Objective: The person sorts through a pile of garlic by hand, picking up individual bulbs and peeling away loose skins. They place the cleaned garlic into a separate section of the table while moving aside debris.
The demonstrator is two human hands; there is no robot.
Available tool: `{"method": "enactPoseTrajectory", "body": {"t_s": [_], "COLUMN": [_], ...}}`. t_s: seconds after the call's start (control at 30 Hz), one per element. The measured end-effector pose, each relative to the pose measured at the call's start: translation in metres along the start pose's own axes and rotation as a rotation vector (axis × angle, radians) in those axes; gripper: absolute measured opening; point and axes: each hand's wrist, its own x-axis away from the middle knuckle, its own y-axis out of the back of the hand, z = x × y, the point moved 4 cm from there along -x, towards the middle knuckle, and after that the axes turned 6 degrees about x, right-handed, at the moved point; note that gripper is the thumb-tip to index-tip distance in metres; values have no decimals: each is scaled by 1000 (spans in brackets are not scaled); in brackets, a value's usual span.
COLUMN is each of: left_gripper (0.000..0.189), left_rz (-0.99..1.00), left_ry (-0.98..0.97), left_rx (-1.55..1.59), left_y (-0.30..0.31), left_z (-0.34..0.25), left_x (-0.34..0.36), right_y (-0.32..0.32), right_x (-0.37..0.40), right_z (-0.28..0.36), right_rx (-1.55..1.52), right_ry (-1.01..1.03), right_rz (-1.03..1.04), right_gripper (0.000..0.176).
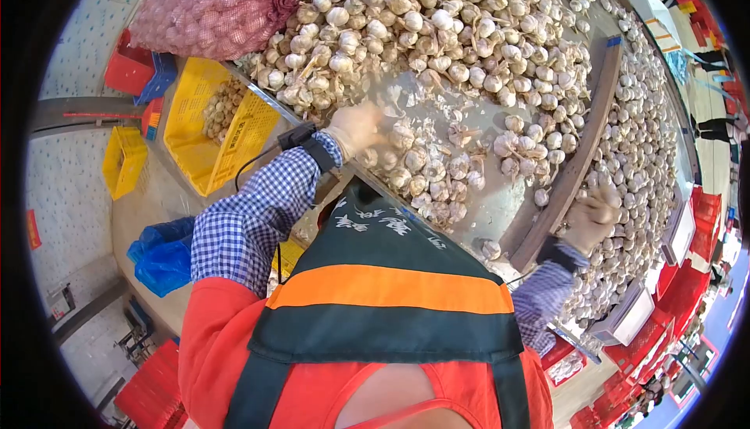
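Garlic bulbs cover the tabletop, handling seems underway, left hand and right hand among them, can't tell if either's gripping, next move wants careful fingers imo.

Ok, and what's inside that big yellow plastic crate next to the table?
The big yellow plastic crate holds pale, round garlic bulbs. Anything beneath their top layer, or tucked behind the crate's near wall, is covered and can't be seen.

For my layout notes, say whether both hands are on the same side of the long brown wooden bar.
No, the long brown wooden bar lies between the left hand and the right hand.
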Motion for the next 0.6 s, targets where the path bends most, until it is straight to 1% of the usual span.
{"method": "enactPoseTrajectory", "body": {"t_s": [0.03,0.07,0.13,0.2,0.23,0.27,0.3,0.33,0.37,0.4,0.43,0.47,0.5,0.53,0.57,0.6], "left_gripper": [43,44,44,43,40,40,40,42,50,50,51,52,52,52,55,57], "left_rz": [0,36,72,111,139,143,195,245,253,251,233,210,219,204,209,216], "left_ry": [-2,-20,-42,36,71,71,24,-27,-99,-98,-154,-215,-240,-243,-296,-352], "left_rx": [-1,37,81,321,473,469,939,1408,1591,1583,1729,1875,1924,1921,1926,1928], "left_y": [-10,-21,-22,-14,-8,-7,-6,-4,-1,1,8,14,14,16,20,24], "left_z": [17,31,39,43,42,43,42,40,38,34,29,24,22,19,15,11], "left_x": [-3,-6,-11,-8,-5,-2,2,6,11,17,24,29,31,35,38,41], "right_y": [41,40,31,18,14,6,-9,-67,-53,-58,-88,-74,-107,-113,-104,-57], "right_x": [-5,-5,-6,-4,-1,0,7,21,20,32,49,60,72,82,93,99], "right_z": [45,46,48,39,30,6,-38,-82,-120,-162,-195,-238,-264,-292,-323,-351], "right_rx": [-22,-22,114,250,314,863,1396,1113,1124,1140,1313,1431,1584,1721,1839,1832], "right_ry": [107,110,146,175,189,195,190,-96,-223,-353,-498,-414,-430,-212,30,43], "right_rz": [-223,-223,-375,-531,-610,-394,-142,-442,-261,40,250,598,917,1126,1326,1334], "right_gripper": [37,37,46,54,59,54,50,37,30,27,27,30,32,33,33,33]}}
